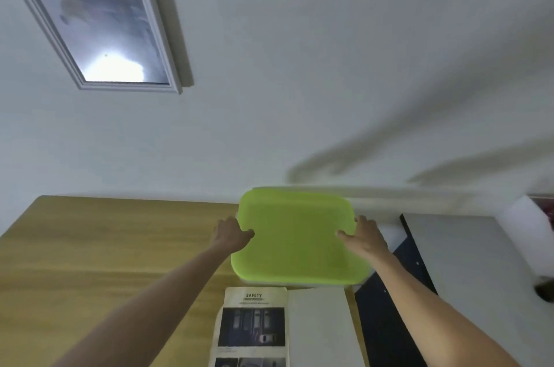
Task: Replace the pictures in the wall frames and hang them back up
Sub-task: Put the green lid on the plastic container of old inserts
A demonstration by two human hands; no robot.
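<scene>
Both hands, left hand (pixel 232 234) & right hand (pixel 364 236), grip a green lid (pixel 296 239) over the desk (pixel 105 247); one framed picture (pixel 99 16) hangs on the wall. Looks like prep; next needs setting it down w/ care.

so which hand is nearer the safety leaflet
Left. The left hand grips the green lid's left edge, above the leaflet; the right hand grips the right edge, farther over.
</scene>
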